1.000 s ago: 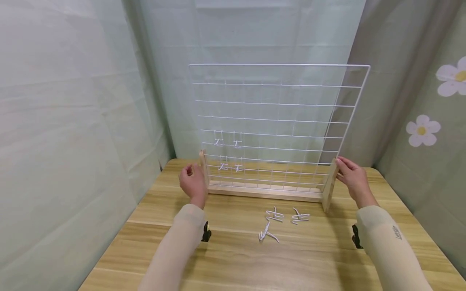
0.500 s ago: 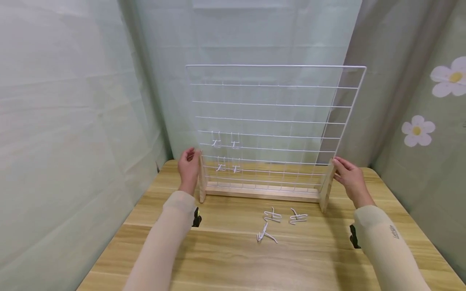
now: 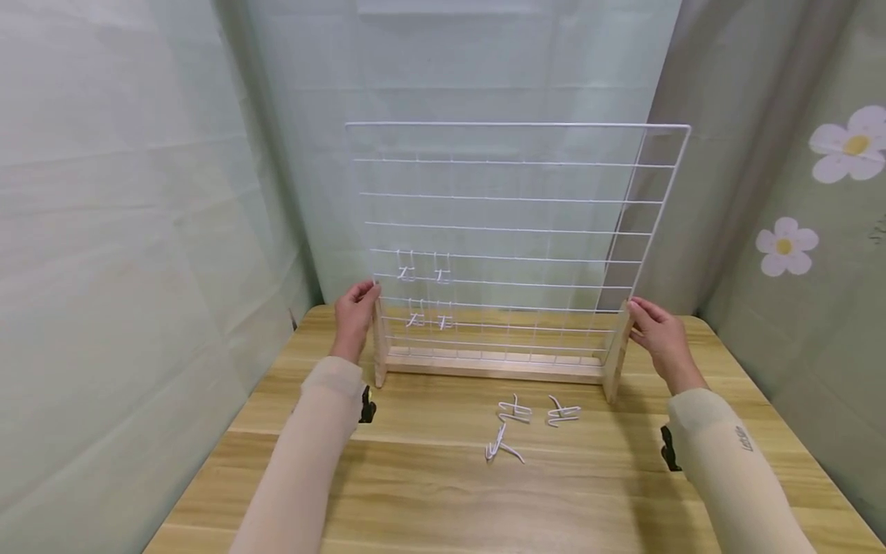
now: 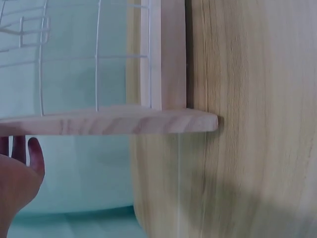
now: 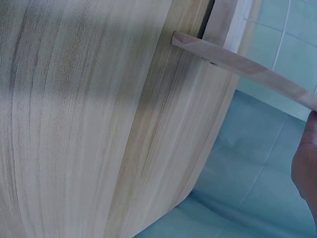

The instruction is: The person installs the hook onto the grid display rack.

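Note:
A white wire grid rack (image 3: 526, 229) stands upright on a wooden base (image 3: 491, 365) with a wooden post at each end. My left hand (image 3: 354, 315) pinches the top of the left post (image 3: 380, 342). In the left wrist view its fingers (image 4: 35, 153) meet the post's outer side, and the fingertips are partly hidden. My right hand (image 3: 660, 335) pinches the top of the right post (image 3: 615, 358); only part of that hand (image 5: 305, 163) shows in the right wrist view. Several white wire hooks (image 3: 443, 275) hang on the grid's lower left.
Three loose white hooks lie on the wooden table (image 3: 429, 492) in front of the base: one at the left (image 3: 515, 410), another hook (image 3: 564, 412) at the right, and the nearest hook (image 3: 503, 445). Pale green curtains (image 3: 138, 231) enclose the table's back and sides.
My left hand has moved up from beside the left post to its top and taken hold there. The right hand stays on the right post. The view has shifted slightly.

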The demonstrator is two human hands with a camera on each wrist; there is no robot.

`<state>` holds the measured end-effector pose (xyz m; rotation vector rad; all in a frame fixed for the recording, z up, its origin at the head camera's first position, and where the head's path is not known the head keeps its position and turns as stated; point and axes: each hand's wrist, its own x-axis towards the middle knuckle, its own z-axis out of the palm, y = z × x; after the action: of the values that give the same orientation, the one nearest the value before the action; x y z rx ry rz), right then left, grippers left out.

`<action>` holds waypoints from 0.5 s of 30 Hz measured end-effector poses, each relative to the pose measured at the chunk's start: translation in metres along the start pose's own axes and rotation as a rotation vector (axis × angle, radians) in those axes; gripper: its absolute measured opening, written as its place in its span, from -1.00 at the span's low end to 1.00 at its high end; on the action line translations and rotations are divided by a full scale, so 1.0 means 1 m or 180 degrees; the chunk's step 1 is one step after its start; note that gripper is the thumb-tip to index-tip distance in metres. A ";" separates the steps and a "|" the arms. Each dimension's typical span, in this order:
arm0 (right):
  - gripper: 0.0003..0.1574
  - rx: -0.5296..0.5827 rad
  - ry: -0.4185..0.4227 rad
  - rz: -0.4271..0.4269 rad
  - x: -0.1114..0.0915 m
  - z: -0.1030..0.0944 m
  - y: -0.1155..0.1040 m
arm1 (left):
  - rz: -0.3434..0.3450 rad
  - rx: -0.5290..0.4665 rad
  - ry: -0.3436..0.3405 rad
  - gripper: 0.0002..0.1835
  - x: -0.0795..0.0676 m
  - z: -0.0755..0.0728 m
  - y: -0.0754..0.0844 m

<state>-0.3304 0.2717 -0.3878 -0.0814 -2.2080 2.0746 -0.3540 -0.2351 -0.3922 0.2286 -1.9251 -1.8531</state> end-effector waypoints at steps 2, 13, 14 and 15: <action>-0.13 -0.0002 -0.0004 0.0022 0.000 0.000 0.000 | -0.0050 -0.0026 -0.0068 -0.61 0.001 -0.002 -0.001; -0.24 0.0130 0.0052 -0.0041 -0.001 0.001 0.000 | -0.0205 0.0062 -0.0335 -0.58 0.003 -0.011 -0.002; -0.23 0.0135 0.0065 -0.0060 -0.002 0.002 -0.001 | -0.0225 0.0112 -0.0363 -0.57 0.003 -0.011 -0.001; -0.23 0.0136 0.0084 -0.0080 -0.002 0.003 -0.001 | -0.0236 0.0120 -0.0379 -0.58 0.003 -0.012 -0.001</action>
<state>-0.3289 0.2686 -0.3871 -0.0766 -2.1376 2.0942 -0.3520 -0.2474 -0.3925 0.2084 -2.0586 -1.9187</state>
